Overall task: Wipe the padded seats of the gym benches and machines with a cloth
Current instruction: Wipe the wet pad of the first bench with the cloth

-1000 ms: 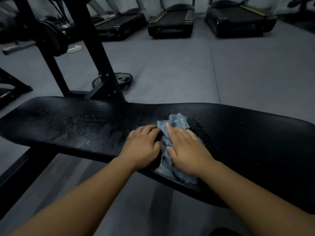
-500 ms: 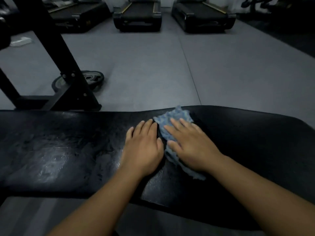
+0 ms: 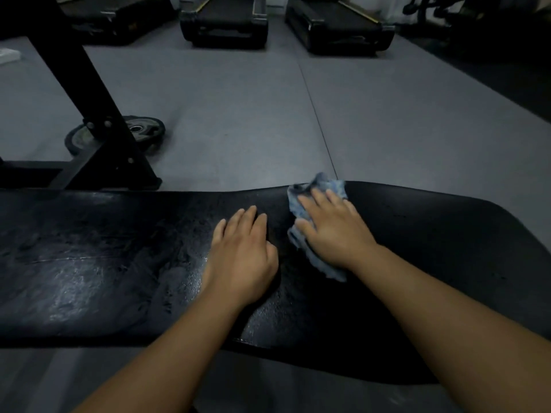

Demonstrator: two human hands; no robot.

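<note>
A long black padded bench seat runs across the view, its left half shiny with wet streaks. A crumpled blue cloth lies on the pad near its far edge. My right hand presses flat on the cloth with fingers straight, covering most of it. My left hand rests palm down on the bare pad just left of the cloth, fingers relaxed and holding nothing.
A black steel rack upright and foot stand behind the bench at the left, with a weight plate on the grey floor beside it. Three treadmills line the far wall. Open grey floor lies beyond the bench.
My right hand has slid the cloth to the right and toward the pad's far edge. A gap has opened between my two hands. The view has shifted right along the bench.
</note>
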